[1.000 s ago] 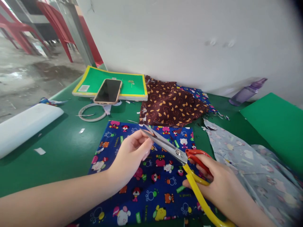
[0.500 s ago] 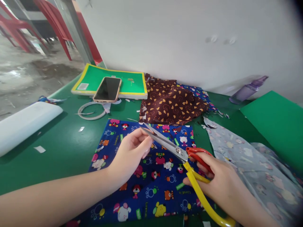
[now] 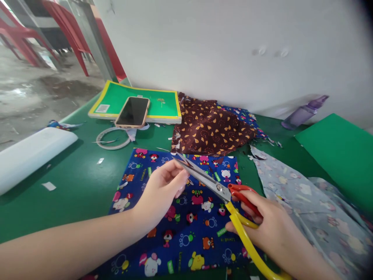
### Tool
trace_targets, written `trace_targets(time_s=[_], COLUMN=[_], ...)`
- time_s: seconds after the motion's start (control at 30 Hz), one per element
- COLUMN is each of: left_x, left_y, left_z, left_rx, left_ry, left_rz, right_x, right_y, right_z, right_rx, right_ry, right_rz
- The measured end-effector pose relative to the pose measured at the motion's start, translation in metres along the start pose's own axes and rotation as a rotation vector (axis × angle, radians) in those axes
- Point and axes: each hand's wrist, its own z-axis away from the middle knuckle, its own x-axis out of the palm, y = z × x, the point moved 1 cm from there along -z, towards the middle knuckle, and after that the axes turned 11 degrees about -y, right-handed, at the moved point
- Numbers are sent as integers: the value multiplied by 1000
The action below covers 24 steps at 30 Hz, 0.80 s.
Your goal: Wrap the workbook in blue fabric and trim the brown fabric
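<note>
My right hand (image 3: 271, 225) grips a pair of scissors (image 3: 204, 177) by its red and yellow handles, with the blades slightly apart and pointing up and left. Close beside the blade tips is my left hand (image 3: 164, 184), thumb and fingers pinched together. Whatever it pinches is hidden or too small to name. Beneath both hands a blue cloth (image 3: 186, 221) printed with cartoon animals and paw prints lies flat on the green table (image 3: 78, 179).
Behind lie brown patterned fabric (image 3: 215, 128), a green book (image 3: 113, 93) carrying a phone (image 3: 132, 112), and a tape roll (image 3: 109, 147). Grey printed fabric (image 3: 303, 190), a green board (image 3: 335, 151) and a purple bottle (image 3: 300, 116) are right. A white object (image 3: 35, 157) lies left.
Hands and scissors hold nearly the same pose. The background sits very slightly lower in the view.
</note>
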Motion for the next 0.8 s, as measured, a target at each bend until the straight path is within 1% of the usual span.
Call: trace_targets(time_s=[0.23,0.37,0.57,0.7,0.8], left_x=[-2,-2,-2,-2,-2], left_y=[-1,-2,0,0,0], left_z=[1,0,1,1,1], left_rx=[-16,-3,-10,-11,-3], left_ry=[-9,-25,-40,-44,-58], left_rz=[-3,12,20,33,57], right_x=[1,1,0,0,2], right_y=[-3,-5,-7,-7,-4], right_z=[0,0,0,0,1], right_rx=[21,-4,-29,-14,0], right_ry=[1,3,-14,7,-12], right_rz=[40,57,-7,50,52])
